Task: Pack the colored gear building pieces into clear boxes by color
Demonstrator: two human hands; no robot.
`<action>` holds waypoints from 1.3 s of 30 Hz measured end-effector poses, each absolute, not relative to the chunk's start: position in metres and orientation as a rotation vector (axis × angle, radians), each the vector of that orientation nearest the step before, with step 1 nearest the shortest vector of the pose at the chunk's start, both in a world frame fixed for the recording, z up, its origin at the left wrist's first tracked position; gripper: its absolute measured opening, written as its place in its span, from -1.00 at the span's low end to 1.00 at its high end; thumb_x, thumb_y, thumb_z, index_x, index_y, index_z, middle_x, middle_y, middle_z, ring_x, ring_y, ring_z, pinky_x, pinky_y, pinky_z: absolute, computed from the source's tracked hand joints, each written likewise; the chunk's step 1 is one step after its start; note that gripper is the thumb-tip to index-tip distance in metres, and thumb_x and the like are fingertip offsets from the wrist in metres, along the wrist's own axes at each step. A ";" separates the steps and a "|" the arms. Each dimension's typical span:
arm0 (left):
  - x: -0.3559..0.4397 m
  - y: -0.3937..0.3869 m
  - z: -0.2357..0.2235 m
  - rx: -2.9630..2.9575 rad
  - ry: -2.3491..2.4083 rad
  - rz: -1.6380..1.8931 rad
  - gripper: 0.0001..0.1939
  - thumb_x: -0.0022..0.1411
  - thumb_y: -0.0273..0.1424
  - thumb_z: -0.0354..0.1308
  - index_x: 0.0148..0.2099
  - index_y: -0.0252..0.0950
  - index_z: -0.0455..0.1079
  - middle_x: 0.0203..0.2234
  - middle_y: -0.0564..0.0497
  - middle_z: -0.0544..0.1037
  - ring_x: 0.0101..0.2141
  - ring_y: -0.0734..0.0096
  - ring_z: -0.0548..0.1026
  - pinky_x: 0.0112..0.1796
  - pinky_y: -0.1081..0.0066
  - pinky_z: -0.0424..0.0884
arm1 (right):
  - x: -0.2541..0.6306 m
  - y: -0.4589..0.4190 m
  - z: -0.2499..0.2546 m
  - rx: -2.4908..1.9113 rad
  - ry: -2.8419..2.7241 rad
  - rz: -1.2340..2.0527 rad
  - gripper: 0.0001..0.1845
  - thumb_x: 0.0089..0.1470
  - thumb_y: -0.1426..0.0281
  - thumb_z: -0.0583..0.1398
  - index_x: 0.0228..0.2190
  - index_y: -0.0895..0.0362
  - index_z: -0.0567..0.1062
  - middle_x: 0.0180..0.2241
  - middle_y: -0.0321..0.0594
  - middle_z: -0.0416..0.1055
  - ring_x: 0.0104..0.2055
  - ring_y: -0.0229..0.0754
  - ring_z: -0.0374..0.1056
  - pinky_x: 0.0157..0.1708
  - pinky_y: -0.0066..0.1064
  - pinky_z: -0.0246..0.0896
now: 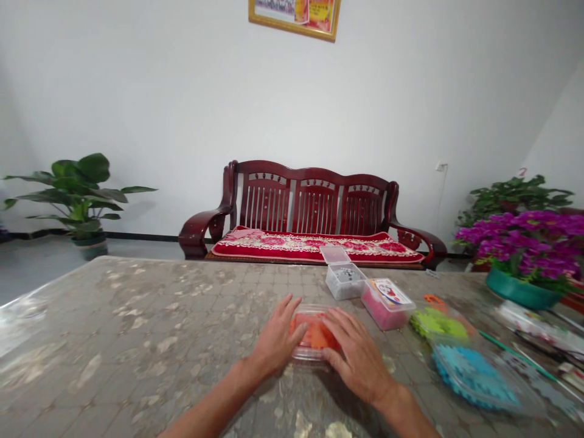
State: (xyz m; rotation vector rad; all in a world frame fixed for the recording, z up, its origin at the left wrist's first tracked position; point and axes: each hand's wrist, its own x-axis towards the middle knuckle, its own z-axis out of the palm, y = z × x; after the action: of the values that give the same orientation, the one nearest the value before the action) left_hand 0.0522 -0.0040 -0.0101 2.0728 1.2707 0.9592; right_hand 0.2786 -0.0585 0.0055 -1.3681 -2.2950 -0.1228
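In the head view a clear plastic box (311,353) with orange-red pieces inside sits on the table in front of me. My left hand (277,336) grips its left side, with the thumb over the top. My right hand (357,350) holds the right side, fingers across the upper edge and thumb at the near corner. The palms and fingers partly cover the box.
Behind, right, stand an open clear box (345,281) of grey pieces and a pink-filled box (387,307). Further right are yellow-green pieces (438,323), a container of blue pieces (472,374) and a flower pot (522,289). A wooden bench (314,201) faces the table (137,347).
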 end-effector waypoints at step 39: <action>0.054 0.018 -0.019 1.932 1.237 0.952 -0.45 0.42 -0.26 -0.07 0.37 -0.32 0.15 0.26 -0.22 0.37 0.25 0.20 0.35 0.23 0.14 0.27 | 0.287 -0.021 0.018 -1.219 -1.729 0.563 -0.61 0.27 0.14 0.11 -0.01 0.02 0.56 -0.02 -0.12 0.57 0.02 -0.01 0.49 0.06 -0.10 0.38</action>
State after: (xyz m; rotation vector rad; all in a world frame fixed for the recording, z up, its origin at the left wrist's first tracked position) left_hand 0.0536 0.0179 -0.0192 1.9319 1.2367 0.9518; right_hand 0.2870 -0.0207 0.0177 -1.2185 -1.7291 0.5631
